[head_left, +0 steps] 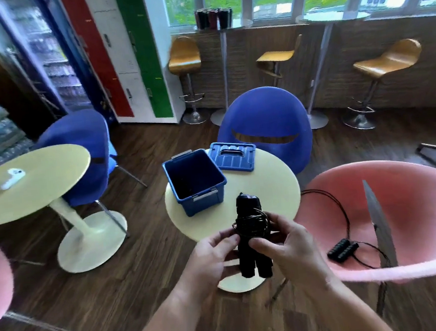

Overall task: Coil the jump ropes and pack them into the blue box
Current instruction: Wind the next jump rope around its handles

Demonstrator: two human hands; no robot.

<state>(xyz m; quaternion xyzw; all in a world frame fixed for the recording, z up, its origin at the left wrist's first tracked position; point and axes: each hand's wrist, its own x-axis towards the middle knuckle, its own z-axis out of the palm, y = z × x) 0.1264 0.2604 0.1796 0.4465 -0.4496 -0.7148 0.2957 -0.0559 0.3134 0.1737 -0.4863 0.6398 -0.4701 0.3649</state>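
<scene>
I hold a black jump rope (250, 216) upright over the near edge of a small round cream table (273, 187); its thin cord is wound around the two handles. My left hand (213, 257) grips the bundle from the left and my right hand (285, 241) pinches it from the right. The open blue box (187, 191) stands on the table just beyond, and its inside looks dark. Its blue lid (232, 157) lies flat behind it. A second black jump rope (342, 250) lies uncoiled in the pink chair (409, 218) on my right, its cord trailing up the seat.
A blue chair (266, 125) stands behind the table. To the left are another round table (43, 176) with a white object (12, 178) on it and a second blue chair (79, 139). Bar stools and tall tables line the window wall. The floor is dark wood.
</scene>
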